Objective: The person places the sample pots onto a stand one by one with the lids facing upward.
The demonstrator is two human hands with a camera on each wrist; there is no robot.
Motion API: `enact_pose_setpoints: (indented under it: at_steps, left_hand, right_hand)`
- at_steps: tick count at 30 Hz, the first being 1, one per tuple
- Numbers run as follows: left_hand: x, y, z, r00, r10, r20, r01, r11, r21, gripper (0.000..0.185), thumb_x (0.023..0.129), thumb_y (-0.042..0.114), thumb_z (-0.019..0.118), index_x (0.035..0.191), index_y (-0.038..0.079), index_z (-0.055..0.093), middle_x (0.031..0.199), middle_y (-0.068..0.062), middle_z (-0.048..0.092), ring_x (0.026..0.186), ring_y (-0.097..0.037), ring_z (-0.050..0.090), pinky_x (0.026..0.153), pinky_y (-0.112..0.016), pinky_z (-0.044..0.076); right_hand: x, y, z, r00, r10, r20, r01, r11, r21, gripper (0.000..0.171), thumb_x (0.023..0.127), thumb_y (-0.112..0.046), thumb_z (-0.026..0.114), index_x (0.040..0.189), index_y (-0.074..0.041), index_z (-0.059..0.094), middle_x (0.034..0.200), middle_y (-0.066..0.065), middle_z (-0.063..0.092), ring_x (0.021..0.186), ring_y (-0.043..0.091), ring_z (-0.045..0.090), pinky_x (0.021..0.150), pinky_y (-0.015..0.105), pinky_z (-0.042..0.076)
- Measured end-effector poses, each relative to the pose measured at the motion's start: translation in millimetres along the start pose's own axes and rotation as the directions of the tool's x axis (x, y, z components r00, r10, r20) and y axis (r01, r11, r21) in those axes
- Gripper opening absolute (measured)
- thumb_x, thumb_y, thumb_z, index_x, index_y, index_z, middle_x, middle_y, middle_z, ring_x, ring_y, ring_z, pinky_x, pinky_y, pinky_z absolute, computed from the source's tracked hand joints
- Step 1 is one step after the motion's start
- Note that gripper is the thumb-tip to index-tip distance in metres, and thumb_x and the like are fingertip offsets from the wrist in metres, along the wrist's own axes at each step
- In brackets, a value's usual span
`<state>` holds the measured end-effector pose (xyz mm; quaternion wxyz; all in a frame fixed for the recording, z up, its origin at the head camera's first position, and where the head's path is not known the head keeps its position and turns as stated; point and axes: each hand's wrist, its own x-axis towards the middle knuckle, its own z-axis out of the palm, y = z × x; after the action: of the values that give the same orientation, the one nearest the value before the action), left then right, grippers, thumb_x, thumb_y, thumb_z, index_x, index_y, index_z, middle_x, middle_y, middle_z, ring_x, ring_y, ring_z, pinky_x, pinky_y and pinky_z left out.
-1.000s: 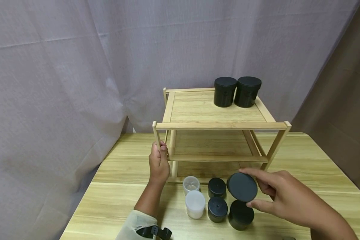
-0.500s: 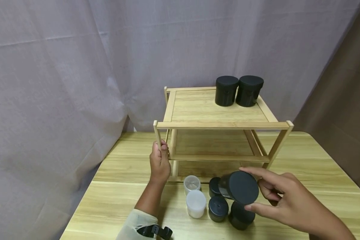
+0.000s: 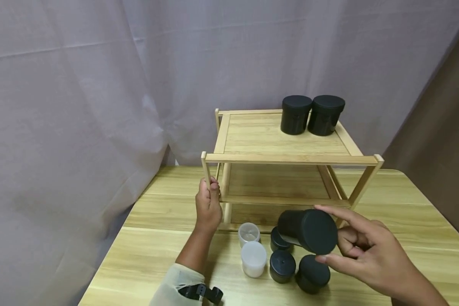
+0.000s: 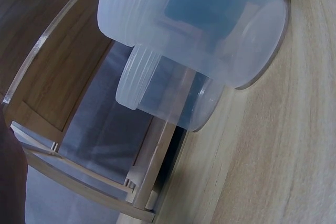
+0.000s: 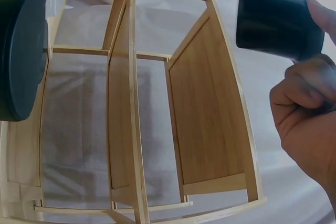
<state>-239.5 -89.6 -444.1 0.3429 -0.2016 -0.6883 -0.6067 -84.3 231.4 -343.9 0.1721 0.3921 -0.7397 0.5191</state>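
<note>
Right hand grips black jar tipped sideways, lid facing the camera; left hand grasps shelf post.

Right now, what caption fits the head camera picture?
Right hand holds a round black plastic jar tilted before the two-tier wooden shelf, whose post the left hand grips.

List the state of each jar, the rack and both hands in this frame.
Large black jar: lidded, tipped sideways, held above the table by the right hand.
Two black jars: lidded, upright on the rack's top shelf.
Three black jars: lidded, upright on the table.
Frosted jar: lidded, upright.
Clear jar: upright, lid state unclear.
Rack: upright, left hand gripping its front left post.
</note>
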Motion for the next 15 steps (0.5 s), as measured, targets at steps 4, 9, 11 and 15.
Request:
enact_pose_setpoints:
  at_steps: [4,9,11,15]
  left_hand:
    - [0.7,0.0,0.1,1.0,0.005,-0.003,-0.005,1.0,0.002,0.035,0.117,0.022,0.045,0.108,-0.011,0.054,0.071,-0.017,0.05,0.066,-0.005,0.044,0.056,-0.023,0.04]
    - [1.5,-0.6,0.7,1.0,0.007,0.003,-0.007,1.0,-0.004,0.037,0.117,0.024,0.045,0.108,-0.01,0.053,0.071,-0.018,0.05,0.065,-0.004,0.044,0.056,-0.023,0.04]
    - [1.3,-0.6,1.1,1.0,0.01,0.003,-0.01,1.0,-0.002,0.039,0.117,0.027,0.045,0.108,-0.01,0.054,0.071,-0.018,0.05,0.066,-0.004,0.044,0.056,-0.023,0.04]
    - [1.2,0.4,0.9,1.0,0.012,-0.007,-0.012,1.0,0.002,0.044,0.116,0.033,0.044,0.107,-0.009,0.054,0.071,-0.019,0.051,0.066,-0.004,0.044,0.057,-0.023,0.04]
  right_hand:
    - [2.0,1.9,2.6,0.995,-0.064,-0.077,0.073,0.99,0.124,0.091,0.066,0.024,0.09,0.148,0.018,0.051,0.062,-0.001,0.025,0.05,0.008,0.023,0.042,0.016,0.027]
    - [5.9,-0.8,6.0,0.982,-0.114,-0.151,0.145,0.966,0.214,0.084,0.07,0.024,0.089,0.145,0.024,0.05,0.062,-0.001,0.026,0.05,0.008,0.023,0.04,0.017,0.024]
    - [8.0,-1.7,6.3,0.977,-0.119,-0.175,0.157,0.962,0.222,0.083,0.07,0.025,0.089,0.144,0.024,0.05,0.061,-0.001,0.026,0.05,0.008,0.023,0.04,0.015,0.024]
    - [12.2,-2.5,5.0,0.971,-0.085,-0.223,0.139,0.96,0.242,0.087,0.064,0.034,0.083,0.144,0.024,0.05,0.058,-0.001,0.03,0.048,0.008,0.023,0.038,0.016,0.022]
